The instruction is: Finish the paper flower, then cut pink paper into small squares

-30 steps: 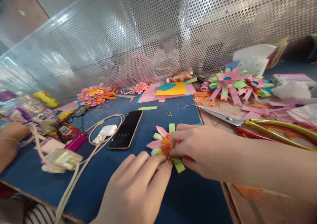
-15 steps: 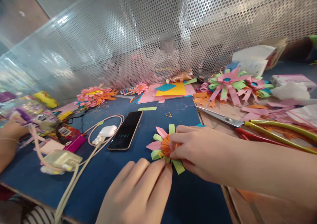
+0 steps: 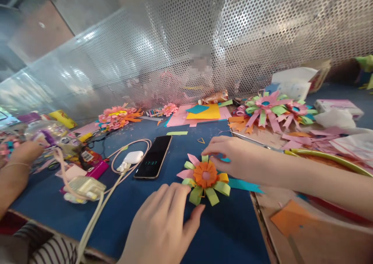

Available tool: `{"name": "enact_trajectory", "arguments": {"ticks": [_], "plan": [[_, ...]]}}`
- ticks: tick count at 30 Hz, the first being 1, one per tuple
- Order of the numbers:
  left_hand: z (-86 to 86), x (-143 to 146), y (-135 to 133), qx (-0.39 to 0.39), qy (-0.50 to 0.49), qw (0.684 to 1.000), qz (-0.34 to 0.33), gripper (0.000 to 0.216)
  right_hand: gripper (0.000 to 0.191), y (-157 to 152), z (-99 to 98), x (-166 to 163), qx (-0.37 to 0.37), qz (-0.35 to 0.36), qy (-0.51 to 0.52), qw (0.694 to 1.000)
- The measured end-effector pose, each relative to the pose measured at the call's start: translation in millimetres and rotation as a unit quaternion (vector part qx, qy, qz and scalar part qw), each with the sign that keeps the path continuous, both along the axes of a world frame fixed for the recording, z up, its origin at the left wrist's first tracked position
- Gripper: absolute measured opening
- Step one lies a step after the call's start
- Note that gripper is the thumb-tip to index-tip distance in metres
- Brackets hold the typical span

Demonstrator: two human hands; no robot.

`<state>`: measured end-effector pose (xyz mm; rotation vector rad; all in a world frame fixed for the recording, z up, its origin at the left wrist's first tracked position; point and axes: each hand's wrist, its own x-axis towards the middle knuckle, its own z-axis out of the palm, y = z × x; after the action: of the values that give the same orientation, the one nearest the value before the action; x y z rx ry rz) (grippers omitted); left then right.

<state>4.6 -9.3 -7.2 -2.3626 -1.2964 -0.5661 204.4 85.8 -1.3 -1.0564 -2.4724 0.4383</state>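
A layered paper flower (image 3: 205,174) lies on the blue tabletop, with an orange centre and green, pink and yellow petals. My left hand (image 3: 163,217) is at its near left side, thumb apart from the fingers, fingertips by a green petal. My right hand (image 3: 225,149) reaches over its far right edge with bent, spread fingers close to the upper petals. I cannot tell whether those fingertips press on a petal. From the flower's right side sticks out a blue paper strip (image 3: 244,185), partly under my right forearm.
Left of the flower lie a phone (image 3: 153,157), a white earbud case (image 3: 133,157) and a charger cable. A co-worker's hand (image 3: 26,157) is at far left. Paper sheets (image 3: 217,111), finished flowers (image 3: 266,107) and scissors (image 3: 329,159) lie around, before a perforated metal screen (image 3: 175,54).
My right hand has lifted off the orange centre and moved to the flower's far right. My left hand's thumb and fingers have spread. The flower is now mostly uncovered.
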Motion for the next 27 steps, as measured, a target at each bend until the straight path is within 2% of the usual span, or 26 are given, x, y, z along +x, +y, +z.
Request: {"name": "enact_trajectory", "arguments": {"ticks": [4,7,9,11,14,17,21,24,27], "plan": [[-2.3,-1,5,-0.056,-0.03,0.998,0.021,0.01,0.03,8,-5.6,4,0.023,-0.057,-0.041,0.997],[0.1,-8,10,-0.127,-0.104,0.986,0.038,0.018,0.031,5,-3.5,11,0.025,-0.072,-0.026,0.997],[5.6,-15,17,-0.21,-0.178,0.96,0.049,0.021,0.032,1,-0.4,17,0.026,-0.085,0.006,0.996],[14.0,-22,26,-0.289,-0.264,0.919,0.045,0.024,0.033,-4,1.1,24,0.0,-0.107,0.045,0.993],[28.7,-27,43,-0.381,-0.349,0.856,0.005,0.027,0.046,-8,-2.0,34,-0.106,-0.146,0.137,0.974],[40.4,-23,61,-0.402,-0.39,0.826,-0.057,0.028,0.062,-13,-6.7,42,-0.249,-0.151,0.262,0.92],[46.8,-7,82,-0.426,-0.398,0.803,-0.128,0.025,0.054,-29,-4.5,44,-0.398,-0.102,0.402,0.818],[45.7,8,97,-0.435,-0.377,0.801,-0.165,0.025,0.039,-40,-3.4,38,-0.454,-0.064,0.465,0.758],[40.1,21,110,-0.426,-0.358,0.811,-0.181,0.03,0.029,-43,-10.9,32,-0.478,-0.087,0.511,0.709]]}}
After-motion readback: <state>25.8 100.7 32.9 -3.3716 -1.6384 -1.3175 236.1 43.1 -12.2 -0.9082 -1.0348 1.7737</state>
